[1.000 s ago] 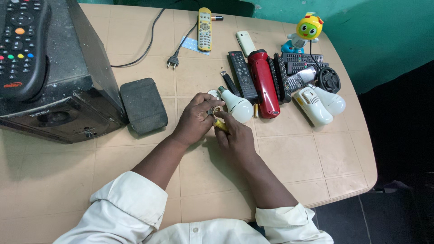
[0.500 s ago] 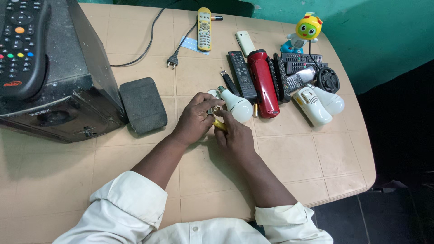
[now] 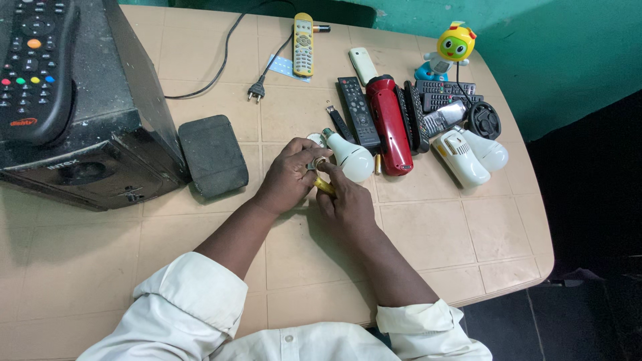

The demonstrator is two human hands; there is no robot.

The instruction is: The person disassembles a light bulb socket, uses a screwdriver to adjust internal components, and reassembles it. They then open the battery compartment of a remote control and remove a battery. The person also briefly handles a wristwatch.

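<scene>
Small metal part (image 3: 317, 162), round and shiny, sits pinched between both hands near the middle of the tabletop (image 3: 435, 220), with a bit of yellow (image 3: 325, 185) poking out under it. Nothing has really changed from a moment ago: the hands sit in the same spot, so the fiddly work looks like it is only going on slowly.

Biggest of all is the dusty black box (image 3: 87, 134) at the left, with a dark remote (image 3: 33, 67) lying on top. Next to it lies a flat black pad (image 3: 212, 155). A red torch (image 3: 388, 124) lies among more remotes at the far side, with a yellow toy robot (image 3: 449, 50) behind them.

A white bulb (image 3: 349, 158) lies just beside the hands. The left hand (image 3: 289, 177) curls over the metal part, its fingers closed on it. The right hand (image 3: 346, 200) presses in from below, fingers bent tight around the yellow bit.
</scene>
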